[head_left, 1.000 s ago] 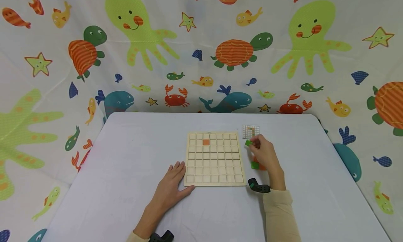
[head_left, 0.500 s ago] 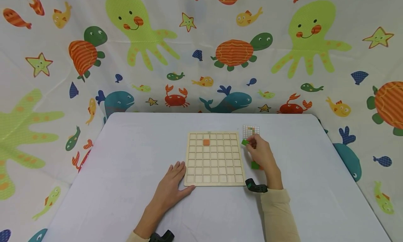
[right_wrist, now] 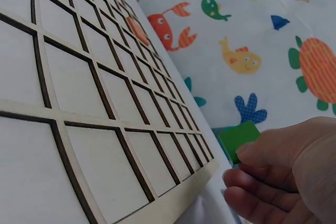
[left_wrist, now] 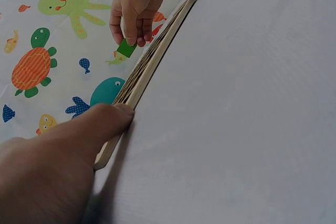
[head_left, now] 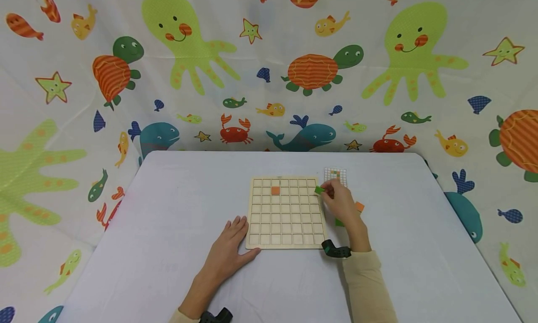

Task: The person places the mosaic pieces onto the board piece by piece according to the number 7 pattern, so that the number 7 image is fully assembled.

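A green square tile (head_left: 319,190) is pinched between the thumb and fingers of my right hand (head_left: 340,202), over the right edge of a wooden grid board (head_left: 286,213). In the right wrist view the green tile (right_wrist: 239,141) is held up beside the board's corner. One orange tile (head_left: 275,190) lies in a cell of the second row. My left hand (head_left: 229,243) rests flat at the board's lower left corner, fingers straight along its side; in the left wrist view the thumb (left_wrist: 113,119) touches the board's edge (left_wrist: 157,59).
Behind my right hand lies a small printed grid card (head_left: 335,174) with coloured squares. An orange tile (head_left: 359,206) and a green tile (head_left: 339,223), partly hidden by the right hand, lie on the white table (head_left: 176,197). A sea-animal cloth (head_left: 269,80) hangs behind.
My right hand has moved left with the green tile, from beside the card to over the board's right edge. An orange tile has come into view behind it. The left hand stays put.
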### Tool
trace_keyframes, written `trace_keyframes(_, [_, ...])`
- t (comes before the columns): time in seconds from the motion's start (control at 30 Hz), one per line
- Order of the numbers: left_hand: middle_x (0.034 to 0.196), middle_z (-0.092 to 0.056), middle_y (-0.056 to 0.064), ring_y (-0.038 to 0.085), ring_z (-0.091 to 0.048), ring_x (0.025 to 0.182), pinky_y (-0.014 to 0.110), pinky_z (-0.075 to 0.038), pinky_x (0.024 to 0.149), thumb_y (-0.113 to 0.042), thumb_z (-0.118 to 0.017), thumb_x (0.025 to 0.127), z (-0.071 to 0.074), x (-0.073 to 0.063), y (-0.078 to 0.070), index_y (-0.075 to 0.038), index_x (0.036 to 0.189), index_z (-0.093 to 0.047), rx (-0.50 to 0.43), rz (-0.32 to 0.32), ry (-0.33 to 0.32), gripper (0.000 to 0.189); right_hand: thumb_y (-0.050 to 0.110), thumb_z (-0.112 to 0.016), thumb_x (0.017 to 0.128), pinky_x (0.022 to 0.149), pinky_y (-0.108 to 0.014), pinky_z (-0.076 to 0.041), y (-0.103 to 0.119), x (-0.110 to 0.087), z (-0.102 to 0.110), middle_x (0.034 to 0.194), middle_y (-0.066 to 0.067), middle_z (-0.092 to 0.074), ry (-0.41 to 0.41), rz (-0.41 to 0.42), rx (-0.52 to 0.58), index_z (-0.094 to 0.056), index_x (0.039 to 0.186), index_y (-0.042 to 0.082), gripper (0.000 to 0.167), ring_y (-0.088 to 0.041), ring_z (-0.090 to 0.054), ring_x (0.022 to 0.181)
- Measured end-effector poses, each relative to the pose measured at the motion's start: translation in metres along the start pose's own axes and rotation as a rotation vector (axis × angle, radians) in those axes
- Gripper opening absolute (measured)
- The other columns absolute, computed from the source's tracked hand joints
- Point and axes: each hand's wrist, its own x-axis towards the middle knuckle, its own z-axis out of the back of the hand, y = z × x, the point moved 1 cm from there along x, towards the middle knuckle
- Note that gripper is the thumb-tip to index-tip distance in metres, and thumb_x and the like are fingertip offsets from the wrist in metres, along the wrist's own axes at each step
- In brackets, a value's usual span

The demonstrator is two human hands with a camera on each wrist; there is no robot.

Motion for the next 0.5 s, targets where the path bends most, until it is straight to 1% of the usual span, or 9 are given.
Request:
trace_keyframes(0.17, [0.148,-0.055,0.015,0.03,-0.048,0.142,0.046,-0.036,0.121,-0.049,-0.082,0.078,-0.001,0.0,0.001,0.002,0.139,-0.057,-0.009,0.004,0.005,0.083,0.007,-0.06,0.096,0.078,-0.035,-0.055,0.003,0.002,-0.005,0.101,-0.015,-0.066,0.001,0.006,-0.002,-0.061,0.113,0.002,0.018,-0.025,-0.062,0.089])
trace_keyframes(0.4, [0.15,-0.052,0.013,0.028,-0.044,0.145,0.044,-0.033,0.124,-0.052,-0.079,0.08,0.002,0.0,0.001,0.0,0.142,-0.055,-0.023,0.029,0.039,0.084,0.008,-0.061,0.097,0.08,-0.035,-0.055,0.009,0.005,-0.013,0.102,-0.014,-0.066,0.04,0.022,0.018,-0.061,0.114,0.002,0.018,-0.024,-0.062,0.091])
trace_keyframes(0.5, [0.15,-0.052,0.013,0.028,-0.044,0.145,0.044,-0.032,0.124,-0.053,-0.079,0.081,0.002,0.0,0.0,0.0,0.142,-0.055,-0.024,0.031,0.043,0.084,0.008,-0.061,0.098,0.077,-0.034,-0.054,0.012,0.007,-0.017,0.101,-0.014,-0.066,0.044,0.039,0.015,-0.061,0.114,0.002,0.018,-0.023,-0.061,0.088])
